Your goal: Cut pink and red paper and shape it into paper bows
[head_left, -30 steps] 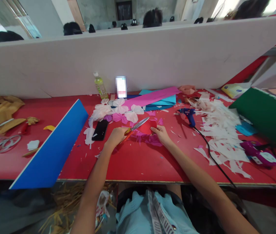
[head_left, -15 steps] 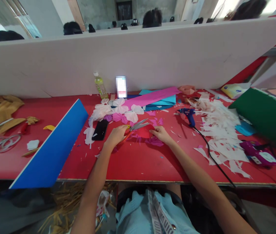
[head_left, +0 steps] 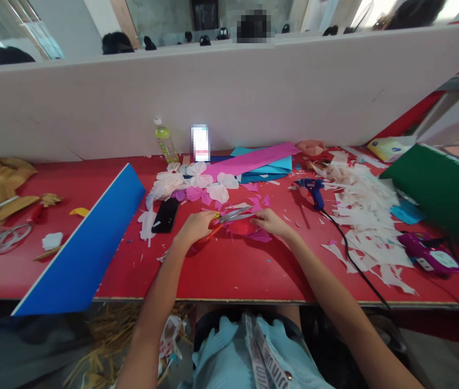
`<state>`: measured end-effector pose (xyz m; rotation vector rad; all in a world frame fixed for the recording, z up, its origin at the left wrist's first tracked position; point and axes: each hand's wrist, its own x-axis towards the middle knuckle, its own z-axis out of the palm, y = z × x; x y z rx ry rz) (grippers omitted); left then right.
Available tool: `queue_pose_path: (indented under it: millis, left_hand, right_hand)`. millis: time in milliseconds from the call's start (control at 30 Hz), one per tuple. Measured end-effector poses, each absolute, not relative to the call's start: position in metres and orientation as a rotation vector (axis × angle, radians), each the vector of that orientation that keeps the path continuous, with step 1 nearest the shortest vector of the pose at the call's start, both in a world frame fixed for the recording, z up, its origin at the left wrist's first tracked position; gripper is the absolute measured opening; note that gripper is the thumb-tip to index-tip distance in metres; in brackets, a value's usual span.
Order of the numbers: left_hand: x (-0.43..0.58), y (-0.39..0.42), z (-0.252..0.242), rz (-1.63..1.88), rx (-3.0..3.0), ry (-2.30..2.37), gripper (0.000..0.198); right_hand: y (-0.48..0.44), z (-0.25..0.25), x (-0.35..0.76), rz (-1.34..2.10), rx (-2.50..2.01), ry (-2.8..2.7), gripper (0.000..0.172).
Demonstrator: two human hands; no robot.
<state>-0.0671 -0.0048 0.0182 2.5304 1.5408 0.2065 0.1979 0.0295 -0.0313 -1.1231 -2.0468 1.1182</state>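
While the left hand [head_left: 197, 226] is closed round the yellow-and-orange handles, the pair of metal-bladed scissors [head_left: 234, 215] lies over the middle of the red worktop [head_left: 229, 278], its blades parted and directed toward the right hand [head_left: 270, 222]. The right hand pinches the edge of a thin red paper piece [head_left: 243, 226] between thumb and fingers. The paper is at the blades, between the two hands; its full outline cannot be told against the red surface, nor whether the blades are cutting it.

Pointed magenta paper scraps [head_left: 260, 236] lie beneath and around the paper. A black rectangular phone [head_left: 166, 215] lies flat near the left hand, just beside white petal-shaped paper pieces [head_left: 218, 192]. Behind these, a long magenta paper strip [head_left: 253, 160] rests across light-blue sheets [head_left: 281, 162]. A clear bottle of yellow-green liquid [head_left: 166, 145] stands against the pale partition [head_left: 229, 97].

Right of the right hand, a blue corded glue gun [head_left: 315, 192] stands near a wide heap of torn white paper scraps [head_left: 363, 216]. A flat blue board [head_left: 91, 248] is positioned well left of the left hand.
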Motion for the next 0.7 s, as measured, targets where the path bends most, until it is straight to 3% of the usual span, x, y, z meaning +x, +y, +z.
queue_pose_path:
  millis: [467,700]
  left_hand:
    - [-0.065,-0.005,0.019,0.212,2.493,1.489,0.036]
    - [-0.062,-0.007,0.021,0.198,2.463,1.487,0.031]
  right_hand:
    - [0.024,-0.015,0.199,1.163,-0.958,-2.192,0.030]
    - [0.022,-0.016,0.198,1.363,-0.974,-2.030,0.022]
